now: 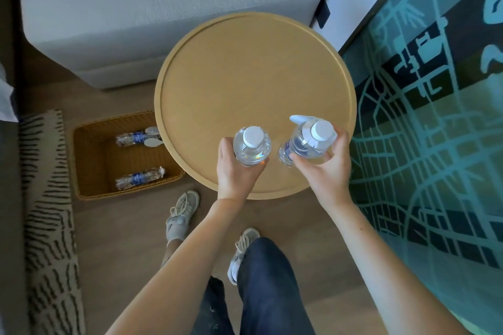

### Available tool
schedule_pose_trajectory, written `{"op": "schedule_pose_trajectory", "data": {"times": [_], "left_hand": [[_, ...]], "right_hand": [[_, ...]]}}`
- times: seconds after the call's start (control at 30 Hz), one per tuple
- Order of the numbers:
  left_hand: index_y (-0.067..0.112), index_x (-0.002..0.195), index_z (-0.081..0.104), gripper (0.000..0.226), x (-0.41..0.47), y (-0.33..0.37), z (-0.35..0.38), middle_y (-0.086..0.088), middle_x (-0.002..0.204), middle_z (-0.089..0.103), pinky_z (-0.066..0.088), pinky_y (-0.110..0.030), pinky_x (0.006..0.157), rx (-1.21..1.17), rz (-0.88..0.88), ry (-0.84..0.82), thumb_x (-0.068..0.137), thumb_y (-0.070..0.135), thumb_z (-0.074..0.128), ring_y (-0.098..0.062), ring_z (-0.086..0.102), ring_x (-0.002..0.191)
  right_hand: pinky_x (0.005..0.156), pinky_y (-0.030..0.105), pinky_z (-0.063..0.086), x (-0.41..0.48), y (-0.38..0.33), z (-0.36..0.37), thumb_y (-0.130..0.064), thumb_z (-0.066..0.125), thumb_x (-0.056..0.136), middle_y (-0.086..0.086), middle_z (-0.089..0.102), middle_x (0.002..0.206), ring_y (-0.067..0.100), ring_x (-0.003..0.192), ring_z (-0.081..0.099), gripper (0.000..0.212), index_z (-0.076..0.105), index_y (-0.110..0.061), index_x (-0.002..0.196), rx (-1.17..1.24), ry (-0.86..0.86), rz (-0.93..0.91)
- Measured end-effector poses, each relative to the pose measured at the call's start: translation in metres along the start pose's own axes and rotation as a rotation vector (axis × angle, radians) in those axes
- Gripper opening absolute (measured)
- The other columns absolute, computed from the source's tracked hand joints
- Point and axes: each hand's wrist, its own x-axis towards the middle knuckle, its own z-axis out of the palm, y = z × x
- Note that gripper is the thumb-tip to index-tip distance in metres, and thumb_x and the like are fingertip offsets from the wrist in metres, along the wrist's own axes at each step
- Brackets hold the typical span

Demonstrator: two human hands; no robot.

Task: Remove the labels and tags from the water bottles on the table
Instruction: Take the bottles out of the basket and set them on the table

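Note:
Two clear water bottles with white caps stand over the near part of a round wooden table (255,62). My left hand (235,171) grips the left bottle (251,148), which shows no label. My right hand (325,164) grips the right bottle (307,141), which tilts a little. That bottle carries a blue label (285,153) low on its body and a white tag (299,118) hanging from its neck.
A wicker basket (89,160) sits on the floor left of the table and holds crumpled labels and white tags. A grey sofa stands behind the table. A teal patterned rug lies on the right. My legs and shoes are below.

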Motion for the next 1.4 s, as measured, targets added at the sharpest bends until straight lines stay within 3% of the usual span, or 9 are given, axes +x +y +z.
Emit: {"op": "schedule_pose_trajectory", "data": {"times": [0.17,0.3,0.37,0.47,0.57,0.7,0.87,1.17,1.4], "left_hand": [[0.017,0.11,0.048,0.062,-0.004,0.004,-0.018,0.004,0.106,0.051,0.031,0.003,0.076,0.056,0.059,-0.089,0.065,0.021,0.09,0.008,0.043,0.088],[0.01,0.142,0.043,0.089,-0.015,0.018,-0.062,0.002,0.13,0.048,0.032,-0.011,0.096,0.129,0.148,-0.141,0.069,0.032,0.09,-0.001,0.044,0.118],[0.012,0.145,0.041,0.088,-0.024,0.032,-0.092,0.003,0.134,0.048,0.03,-0.007,0.097,0.165,0.206,-0.144,0.073,0.036,0.086,0.0,0.044,0.121],[0.018,0.143,0.043,0.068,-0.04,0.058,-0.141,0.01,0.134,0.048,0.024,0.006,0.093,0.206,0.268,-0.125,0.085,0.038,0.074,0.008,0.039,0.12],[0.021,0.135,0.05,0.047,-0.055,0.093,-0.19,0.007,0.13,0.055,0.037,-0.011,0.096,0.267,0.335,-0.041,0.094,0.041,0.059,0.0,0.047,0.118],[0.015,0.126,0.06,0.036,-0.079,0.125,-0.255,-0.002,0.121,0.064,0.049,-0.033,0.091,0.472,0.468,0.139,0.097,0.037,0.055,-0.018,0.056,0.114],[0.008,0.116,0.067,0.027,-0.117,0.104,-0.319,-0.006,0.114,0.068,0.052,-0.039,0.088,0.639,0.522,0.292,0.097,0.025,0.059,-0.026,0.061,0.105],[0.008,0.116,0.069,0.045,-0.179,-0.002,-0.403,-0.004,0.108,0.07,0.055,-0.038,0.084,0.746,0.321,0.052,0.093,0.039,0.046,-0.027,0.066,0.099],[0.011,0.118,0.068,0.044,-0.151,-0.038,-0.522,-0.002,0.111,0.068,0.053,-0.039,0.089,0.756,0.301,0.022,0.095,0.041,0.044,-0.026,0.064,0.103]], "right_hand": [[0.107,0.04,0.047,-0.004,-0.01,-0.003,-0.017,0.091,0.067,0.003,0.055,0.135,0.019,0.128,0.055,0.083,0.047,-0.016,0.137,-0.012,-0.037,0.023],[0.113,0.031,0.04,-0.022,-0.039,-0.02,-0.031,0.093,0.064,0.003,0.042,0.15,0.013,0.137,0.046,0.104,0.035,-0.018,0.149,-0.005,-0.035,0.11],[0.113,0.029,0.038,-0.035,-0.061,-0.03,-0.035,0.088,0.072,-0.001,0.039,0.151,0.011,0.138,0.043,0.096,0.034,-0.025,0.151,-0.04,0.005,0.109],[0.11,0.04,0.044,-0.045,-0.106,-0.036,-0.034,0.072,0.091,-0.004,0.051,0.137,0.012,0.129,0.051,0.058,0.05,-0.015,0.141,-0.136,0.07,-0.103],[0.096,0.04,0.052,-0.044,-0.158,-0.026,-0.03,0.061,0.096,0.002,0.062,0.116,0.021,0.109,0.06,0.039,0.062,-0.004,0.125,-0.214,0.083,-0.345],[0.092,0.013,0.042,-0.053,-0.215,0.002,-0.028,0.058,0.097,0.012,0.067,0.111,0.025,0.104,0.06,0.037,0.065,-0.002,0.121,-0.347,-0.039,-0.589],[0.091,0.031,0.048,-0.093,-0.239,0.05,-0.03,0.053,0.098,0.014,0.066,0.113,0.029,0.105,0.059,0.042,0.063,0.001,0.125,-0.423,-0.262,-0.754],[0.085,0.035,0.054,-0.201,-0.203,0.129,-0.04,0.052,0.092,0.007,0.069,0.109,0.025,0.099,0.065,0.047,0.068,-0.004,0.119,-0.631,-0.661,-0.764],[0.087,0.033,0.054,-0.243,-0.232,0.215,-0.034,0.06,0.092,0.009,0.071,0.113,0.024,0.104,0.066,0.043,0.068,-0.004,0.121,-0.689,-0.582,-0.64]]}}
